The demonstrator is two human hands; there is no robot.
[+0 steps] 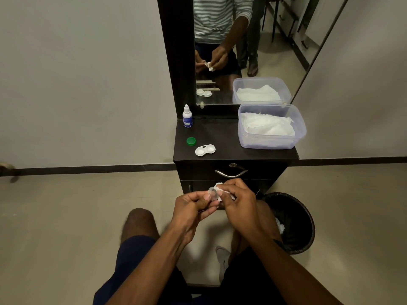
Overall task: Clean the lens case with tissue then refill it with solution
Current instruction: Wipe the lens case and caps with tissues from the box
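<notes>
Both hands meet above my knees, in front of the cabinet drawer. Left hand point(191, 205) pinches a small clear cap point(213, 193) between thumb and curled fingers; right hand point(237, 200) grips a wad of white tissue point(219, 186) pressed against that cap. Bare floor lies open to the left. On the dark cabinet top point(226, 139) stand the solution bottle point(187, 117) near the left edge, a green cap point(191, 141) beside it, then the white lens case point(205, 149), both cups uncovered, close to the front edge. Further right sits the tissue tub point(272, 128), overhanging the corner. Below it, the black bin point(293, 223) crowds my right knee.
</notes>
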